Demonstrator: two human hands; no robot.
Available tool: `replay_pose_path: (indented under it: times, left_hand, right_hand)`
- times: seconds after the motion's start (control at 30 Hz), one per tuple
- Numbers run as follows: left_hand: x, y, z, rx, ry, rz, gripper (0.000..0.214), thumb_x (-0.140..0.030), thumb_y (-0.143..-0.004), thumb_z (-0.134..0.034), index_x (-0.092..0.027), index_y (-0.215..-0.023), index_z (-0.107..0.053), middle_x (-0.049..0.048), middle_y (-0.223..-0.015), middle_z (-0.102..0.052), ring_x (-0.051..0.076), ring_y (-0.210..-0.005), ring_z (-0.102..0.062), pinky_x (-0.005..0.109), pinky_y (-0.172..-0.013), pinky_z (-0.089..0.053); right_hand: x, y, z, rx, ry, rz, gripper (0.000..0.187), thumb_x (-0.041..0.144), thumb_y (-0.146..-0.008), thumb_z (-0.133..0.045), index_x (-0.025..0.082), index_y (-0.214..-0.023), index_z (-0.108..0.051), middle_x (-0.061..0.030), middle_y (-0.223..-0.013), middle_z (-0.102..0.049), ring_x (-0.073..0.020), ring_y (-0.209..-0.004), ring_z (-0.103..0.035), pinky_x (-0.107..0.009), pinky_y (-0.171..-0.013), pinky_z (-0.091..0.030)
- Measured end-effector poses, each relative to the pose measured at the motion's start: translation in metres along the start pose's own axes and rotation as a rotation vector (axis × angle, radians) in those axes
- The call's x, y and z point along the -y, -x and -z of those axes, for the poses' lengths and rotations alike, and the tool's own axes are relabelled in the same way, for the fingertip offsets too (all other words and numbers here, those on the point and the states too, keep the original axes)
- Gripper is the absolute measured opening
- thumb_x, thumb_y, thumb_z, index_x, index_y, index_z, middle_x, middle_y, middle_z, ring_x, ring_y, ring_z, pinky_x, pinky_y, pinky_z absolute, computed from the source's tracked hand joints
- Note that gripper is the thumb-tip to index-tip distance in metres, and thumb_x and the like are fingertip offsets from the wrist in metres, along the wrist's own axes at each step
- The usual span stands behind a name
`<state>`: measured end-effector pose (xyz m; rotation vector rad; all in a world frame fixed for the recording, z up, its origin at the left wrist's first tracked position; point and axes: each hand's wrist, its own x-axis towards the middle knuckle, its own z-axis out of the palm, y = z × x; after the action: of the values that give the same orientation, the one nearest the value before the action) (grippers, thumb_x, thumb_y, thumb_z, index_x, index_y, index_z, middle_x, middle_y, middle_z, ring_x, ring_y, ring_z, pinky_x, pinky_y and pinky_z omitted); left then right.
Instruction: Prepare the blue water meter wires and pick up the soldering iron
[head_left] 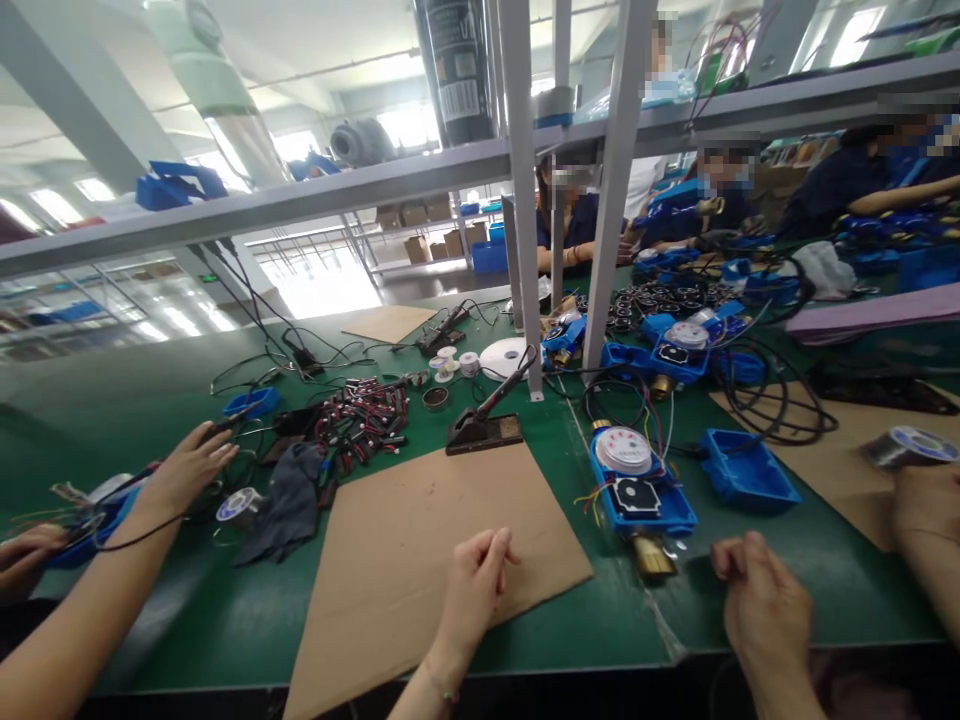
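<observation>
My left hand [476, 585] rests on a brown cardboard sheet [405, 510] with its fingers curled in; nothing shows in them. My right hand [757, 600] lies as a loose fist on the green table [817, 560], also with nothing visible in it. Between my hands and a little farther off sits an open blue meter housing [639, 492] with a white dial, coloured wires and a brass fitting [651, 556] that points toward me. My right hand is nearest that fitting, just to its right and apart from it. A separate blue cover [748, 470] lies right of the housing.
A soldering iron on its stand [484, 425] sits past the cardboard. To the left are red-black wires [360, 415], a grey cloth [289, 500] and a solder spool [238, 505]. A co-worker's hand [187, 465] reaches in at left, another's arm [926, 520] at right. Shelf posts [525, 250] stand ahead.
</observation>
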<state>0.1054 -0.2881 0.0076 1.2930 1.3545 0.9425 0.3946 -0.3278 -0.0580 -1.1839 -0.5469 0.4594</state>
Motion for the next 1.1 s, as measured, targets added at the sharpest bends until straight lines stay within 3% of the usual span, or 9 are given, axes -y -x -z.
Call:
replay_pose_path:
  times: [0.13, 0.2, 0.27, 0.33, 0.4, 0.47, 0.77, 1.1]
  left_hand:
    - [-0.012, -0.01, -0.018, 0.087, 0.078, -0.065, 0.053, -0.063, -0.088, -0.046, -0.014, -0.093, -0.064, -0.0052, -0.044, -0.042, 0.007, -0.034, -0.032, 0.019, -0.037, -0.022]
    - [-0.019, -0.015, -0.028, 0.129, 0.148, -0.116, 0.048, -0.055, -0.092, -0.043, -0.013, -0.106, -0.06, -0.0019, -0.054, -0.053, 0.008, -0.038, -0.039, 0.018, -0.04, -0.03]
    - [-0.024, -0.019, -0.035, 0.147, 0.213, -0.171, 0.04, -0.045, -0.092, -0.042, -0.015, -0.115, -0.056, 0.0056, -0.079, -0.064, 0.01, -0.053, -0.054, 0.019, -0.051, -0.043]
    - [-0.027, -0.023, -0.04, 0.15, 0.239, -0.208, 0.036, -0.03, -0.088, -0.044, -0.019, -0.121, -0.053, 0.0098, -0.108, -0.063, 0.014, -0.08, -0.063, 0.023, -0.067, -0.051]
    - [-0.028, -0.026, -0.042, 0.151, 0.242, -0.219, 0.043, -0.019, -0.081, -0.047, -0.021, -0.124, -0.052, 0.009, -0.119, -0.058, 0.016, -0.097, -0.061, 0.024, -0.077, -0.051]
    - [-0.028, -0.028, -0.042, 0.157, 0.251, -0.209, 0.045, -0.016, -0.078, -0.049, -0.021, -0.122, -0.053, 0.0086, -0.116, -0.06, 0.017, -0.096, -0.061, 0.025, -0.078, -0.051]
    - [-0.037, -0.031, -0.043, 0.166, 0.27, -0.22, 0.027, -0.033, -0.081, -0.069, -0.015, -0.1, -0.063, 0.008, -0.092, -0.067, 0.02, -0.09, -0.063, 0.028, -0.083, -0.049]
    - [-0.056, -0.033, -0.068, 0.242, 0.197, -0.371, 0.022, -0.024, -0.077, -0.073, -0.018, -0.098, -0.07, 0.0037, -0.085, -0.064, 0.016, -0.079, -0.058, 0.026, -0.077, -0.047]
  right_hand:
    - [0.003, 0.002, 0.001, 0.03, -0.023, 0.0, 0.051, 0.054, -0.086, -0.065, 0.019, -0.06, -0.038, 0.0032, -0.06, -0.037, -0.0117, -0.059, -0.038, -0.028, -0.057, -0.028]
    - [0.003, 0.002, 0.002, 0.052, -0.017, 0.005, 0.051, 0.054, -0.087, -0.065, 0.019, -0.06, -0.038, 0.0033, -0.06, -0.037, -0.0115, -0.059, -0.038, -0.028, -0.057, -0.028]
    - [0.002, 0.001, 0.004, 0.069, 0.014, 0.01, 0.052, 0.054, -0.088, -0.063, 0.019, -0.06, -0.038, 0.0029, -0.06, -0.038, -0.0115, -0.058, -0.038, -0.028, -0.056, -0.03]
    - [0.001, 0.0, 0.005, 0.075, 0.059, 0.014, 0.052, 0.057, -0.087, -0.062, 0.019, -0.06, -0.037, 0.0024, -0.059, -0.04, -0.0117, -0.056, -0.039, -0.028, -0.055, -0.031]
    - [-0.002, -0.001, 0.005, 0.071, 0.105, 0.016, 0.054, 0.06, -0.086, -0.061, 0.02, -0.06, -0.037, 0.0019, -0.059, -0.041, -0.012, -0.055, -0.039, -0.028, -0.054, -0.032]
    - [-0.004, -0.002, 0.006, 0.067, 0.138, 0.023, 0.055, 0.063, -0.085, -0.06, 0.02, -0.06, -0.038, 0.0015, -0.058, -0.042, -0.0124, -0.054, -0.04, -0.028, -0.053, -0.032]
    - [-0.009, -0.002, 0.008, 0.081, 0.171, 0.027, 0.055, 0.061, -0.088, -0.059, 0.019, -0.058, -0.038, 0.0007, -0.059, -0.043, -0.0128, -0.056, -0.04, -0.028, -0.055, -0.032]
    - [-0.011, -0.003, 0.01, 0.077, 0.203, 0.013, 0.053, 0.061, -0.087, -0.058, 0.019, -0.059, -0.043, 0.0, -0.06, -0.044, -0.0136, -0.057, -0.04, -0.028, -0.056, -0.032]
